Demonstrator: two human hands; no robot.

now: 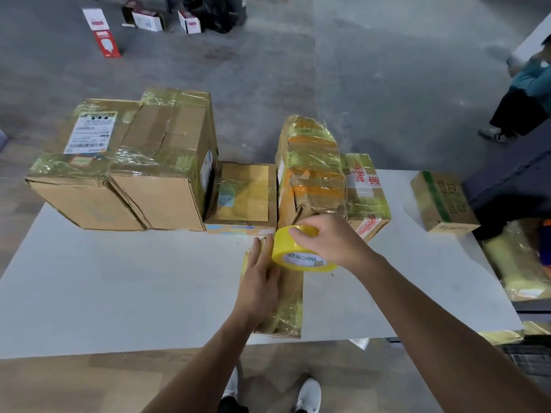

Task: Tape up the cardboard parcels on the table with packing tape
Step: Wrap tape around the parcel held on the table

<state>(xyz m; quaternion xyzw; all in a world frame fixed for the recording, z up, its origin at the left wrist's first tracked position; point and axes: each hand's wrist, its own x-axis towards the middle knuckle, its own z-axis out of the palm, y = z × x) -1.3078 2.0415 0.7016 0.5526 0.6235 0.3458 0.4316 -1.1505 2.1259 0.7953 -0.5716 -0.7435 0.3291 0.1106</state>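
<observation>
Both our hands are on one small parcel point(290, 305), which lies in the near middle of the white surface point(119, 278), close to its near edge. Our left hand point(262, 281) lies flat on the left part of this parcel, with the fingers straight and together, pointing to the far side. Our right hand point(331, 242) grips the yellow tape roll point(283, 248) from above, with the fingers curled over its rim. The roll stands tilted at the far end of the small parcel, just beside the fingertips of the left hand. The small parcel is shiny with yellowish tape.

Along the far edge of the surface we see a row of other parcels. At the far left a labelled large box point(89, 162) touches a second large box point(164, 174). Then come a low flat box point(244, 195), a tall wrapped parcel point(310, 168) with orange strips, and a red-and-white taped parcel point(365, 189) just to its right. One green-banded box point(444, 201) stands apart at the far right.

On the floor beyond lie some small cartons point(101, 28), and a seated person point(527, 93) is at the right edge.
</observation>
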